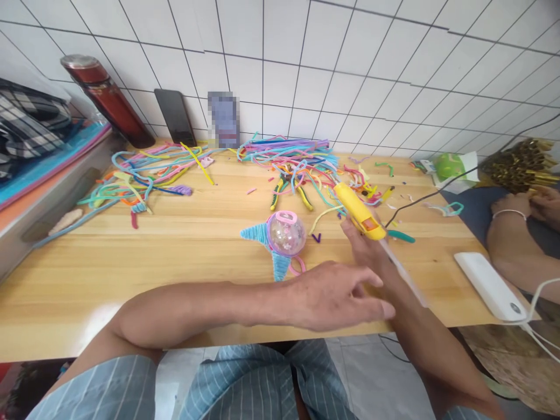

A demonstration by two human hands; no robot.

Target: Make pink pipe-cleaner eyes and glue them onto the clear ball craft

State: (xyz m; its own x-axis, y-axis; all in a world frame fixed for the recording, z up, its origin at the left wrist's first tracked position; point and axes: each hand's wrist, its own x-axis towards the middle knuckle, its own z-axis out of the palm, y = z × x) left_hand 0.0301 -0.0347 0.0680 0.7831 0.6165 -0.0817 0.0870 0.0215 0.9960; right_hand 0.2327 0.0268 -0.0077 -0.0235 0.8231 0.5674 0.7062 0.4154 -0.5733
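1. The person's left hand (332, 294) reached rightward above the near edge of the wooden table (196, 251), fingers spread and holding nothing.
2. The right hand (365, 248) was at a yellow glue gun (359, 211) — its grip was partly hidden — with a clear glue stick (406, 273) jutting out over the forearm.
3. A clear ball (286, 236) with two blue fuzzy cones (254, 233) lay on the table.
4. Beyond it sat yellow-handled pliers (276, 195), near a heap of colourful pipe cleaners (289, 150).
5. Two phones (175, 116) and a red flask (102, 96) stood by the tiled wall (284, 70).
6. At right — a white power bank (490, 286) and another person's hands (510, 211).
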